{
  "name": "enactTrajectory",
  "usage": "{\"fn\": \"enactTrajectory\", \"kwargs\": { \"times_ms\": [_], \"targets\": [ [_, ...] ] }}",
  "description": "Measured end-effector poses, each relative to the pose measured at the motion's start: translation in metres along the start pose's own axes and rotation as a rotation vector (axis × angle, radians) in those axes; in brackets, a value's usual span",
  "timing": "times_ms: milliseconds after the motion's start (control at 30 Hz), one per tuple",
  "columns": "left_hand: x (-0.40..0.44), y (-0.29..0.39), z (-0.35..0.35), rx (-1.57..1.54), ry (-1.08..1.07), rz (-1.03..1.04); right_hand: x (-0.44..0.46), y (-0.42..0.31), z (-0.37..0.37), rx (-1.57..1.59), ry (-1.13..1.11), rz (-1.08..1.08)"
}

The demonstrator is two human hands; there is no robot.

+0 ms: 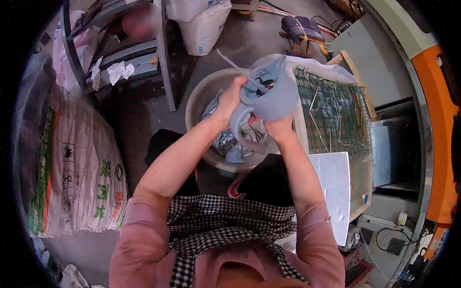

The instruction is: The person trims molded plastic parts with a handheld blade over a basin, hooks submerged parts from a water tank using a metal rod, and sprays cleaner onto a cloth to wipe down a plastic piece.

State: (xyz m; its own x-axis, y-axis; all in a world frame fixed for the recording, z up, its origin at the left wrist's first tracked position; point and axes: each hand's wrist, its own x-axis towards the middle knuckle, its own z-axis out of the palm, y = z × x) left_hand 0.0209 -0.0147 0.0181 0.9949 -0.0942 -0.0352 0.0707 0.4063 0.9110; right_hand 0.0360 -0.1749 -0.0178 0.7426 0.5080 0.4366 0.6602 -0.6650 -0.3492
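Grey plastic jug (281,103), gripped between our left hand (230,103) and right hand (280,127) over the tub (196,108). Scraps (229,138) lie below; a strip (239,70) still juts from the jug's mouth, so we judge it unfinished.

Floor (165,117): dark grey, visible toward 10 o'clock.
Metal frame (165,72): slatted, at 10 o'clock.
Low stool (308,46): dark cushion (301,28) tied on top, 1 o'clock.
Machine housing (377,62): grey, orange panel (434,105), 3 o'clock.

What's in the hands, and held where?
A grey-blue jug. The right hand holds its body, fingers mostly hidden; the left hand is at its rim beside a thin strip, exact grip unclear.
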Motion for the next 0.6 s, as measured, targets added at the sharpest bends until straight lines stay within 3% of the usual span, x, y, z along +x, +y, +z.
{"fn": "enactTrajectory", "kwargs": {
  "times_ms": [33, 100, 233, 300, 333, 400, 500, 600],
  "targets": [
    [0.0, 0.0, 0.0, 0.027, 0.009, 0.061, 0.001, 0.0, -0.001, -0.001, -0.003, 0.002],
    [0.008, 0.0, -0.004, 0.086, 0.035, -0.06, 0.004, 0.0, -0.001, 0.235, 0.145, 0.0],
    [0.016, -0.004, -0.009, 0.142, -0.053, -0.047, -0.006, 0.007, 0.002, 0.424, 0.005, 0.051],
    [0.018, -0.004, -0.011, -0.031, -0.069, -0.25, -0.01, 0.011, 0.007, 0.486, 0.036, 0.083],
    [0.018, -0.002, -0.009, -0.031, -0.069, -0.248, -0.01, 0.014, 0.006, 0.485, 0.037, 0.081],
    [0.014, 0.0, -0.002, 0.056, 0.01, -0.196, -0.007, 0.02, 0.001, 0.136, 0.038, 0.063],
    [0.011, -0.002, 0.002, 0.128, 0.004, -0.013, -0.002, 0.019, 0.002, -0.069, 0.08, -0.018],
    [0.015, -0.015, -0.005, 0.2, 0.044, 0.003, -0.002, 0.014, 0.009, -0.081, 0.215, -0.096]
  ]
}}
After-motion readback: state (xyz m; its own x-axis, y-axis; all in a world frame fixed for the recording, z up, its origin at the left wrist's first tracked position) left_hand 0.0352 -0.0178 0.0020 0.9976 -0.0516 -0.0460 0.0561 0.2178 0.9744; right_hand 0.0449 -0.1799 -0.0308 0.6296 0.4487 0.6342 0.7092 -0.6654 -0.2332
